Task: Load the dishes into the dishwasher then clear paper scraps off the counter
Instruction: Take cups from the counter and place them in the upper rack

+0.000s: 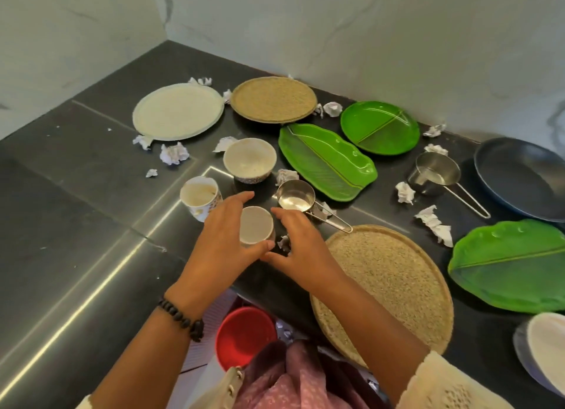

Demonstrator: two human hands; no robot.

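A small white cup (pixel 255 225) stands on the dark counter (pixel 91 200). My left hand (pixel 223 243) and my right hand (pixel 301 249) flank it with straight, spread fingers, and the thumbs nearly meet at its near side. Beside it are a patterned mug (pixel 200 197), a white bowl (pixel 249 160) and a steel measuring cup (pixel 295 196). Crumpled paper scraps lie about, such as one at the left (pixel 174 153), one by my right hand (pixel 284 243) and one at the right (pixel 434 225).
Further dishes: a cream plate (pixel 179 112), two woven plates (pixel 273 99) (pixel 388 280), green leaf plates (pixel 327 160) (pixel 510 265), a round green plate (pixel 380 127), a second steel cup (pixel 434 171), a dark pan (pixel 522 176). A red bowl (pixel 244 335) sits below the counter edge.
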